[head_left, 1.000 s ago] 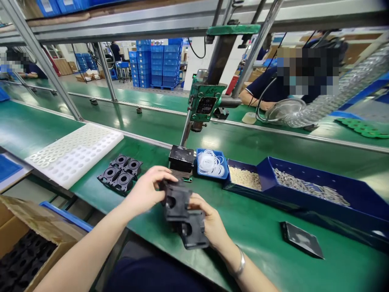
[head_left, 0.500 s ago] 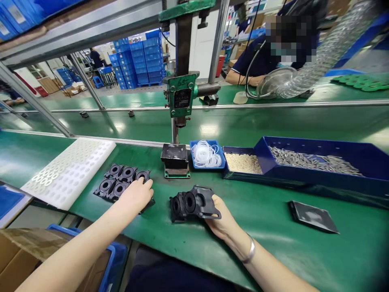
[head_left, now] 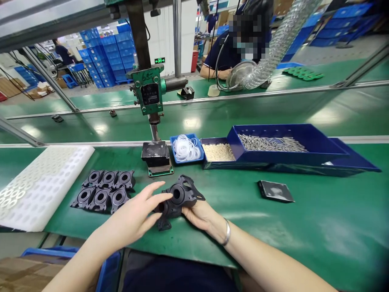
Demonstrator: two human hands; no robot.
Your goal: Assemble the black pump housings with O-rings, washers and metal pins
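Observation:
My right hand [head_left: 199, 214] holds black plastic housings [head_left: 186, 195] with round bores, tilted above the green bench; there seem to be two or more together. My left hand [head_left: 138, 213] has its fingers spread at the left side of these housings. Its fingertips overlap them in the view, and I cannot tell whether they touch. Left of that hand, several similar black housings [head_left: 101, 197] lie in two rows on the bench, bores facing up.
Behind the hands stands a green-headed press [head_left: 148, 91] with its black base block [head_left: 155, 150]. A blue tray [head_left: 201, 156] holds white rings; blue bins [head_left: 291, 154] hold beige pieces and metal pins. A white foam board [head_left: 60, 178] and a flat black block [head_left: 275, 191] flank the hands. A co-worker [head_left: 212, 61] sits opposite.
My left hand has left the rows of housings and moved right to the held ones, fingers spreading. The held housings have turned in my right hand. The camera view has shifted.

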